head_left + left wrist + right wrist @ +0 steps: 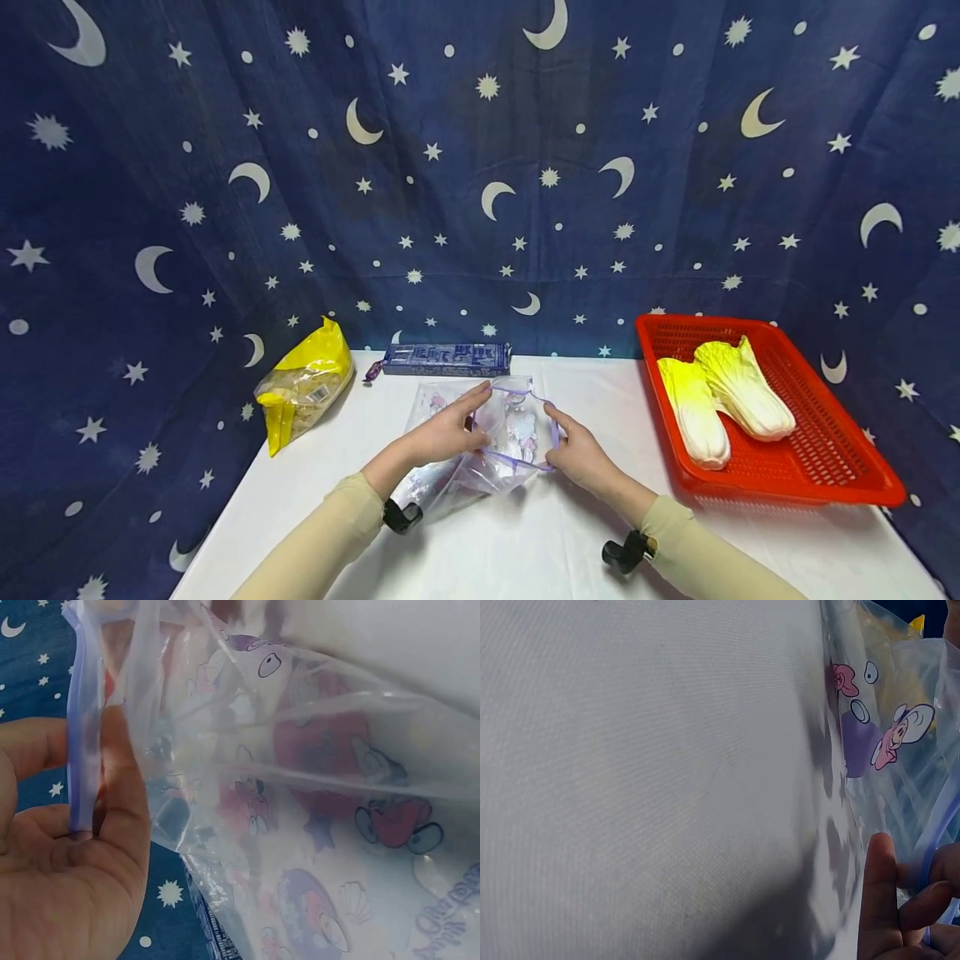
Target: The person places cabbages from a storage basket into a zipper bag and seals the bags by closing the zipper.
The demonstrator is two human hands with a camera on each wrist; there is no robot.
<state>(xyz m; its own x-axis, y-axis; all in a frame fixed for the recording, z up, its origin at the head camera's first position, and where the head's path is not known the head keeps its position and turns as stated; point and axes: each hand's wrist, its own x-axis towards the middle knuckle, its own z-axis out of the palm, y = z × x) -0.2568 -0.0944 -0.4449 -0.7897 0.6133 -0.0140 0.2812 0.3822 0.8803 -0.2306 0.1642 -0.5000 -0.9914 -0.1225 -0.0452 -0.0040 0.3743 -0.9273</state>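
A clear zip bag [517, 425] with a purple zip strip and printed cartoon figures is spread at its mouth over the middle of the table. My left hand [444, 432] grips the left side of the mouth. In the left wrist view, the purple strip [84, 750] runs between the thumb and fingers. On the opposite side my right hand [581, 454] pinches the rim. The right wrist view shows that hand's fingers [881, 885] at the strip, partly cut off by the frame edge. The bag's body slopes down to the left, beneath my left forearm.
At the right stands a red plastic basket [825, 487] with two Chinese cabbages [697, 412] in it. A yellow food bag [307, 383] stands at the back left. Along the back edge lie a flat blue box [447, 359] and a small dark-wrapped item [373, 372].
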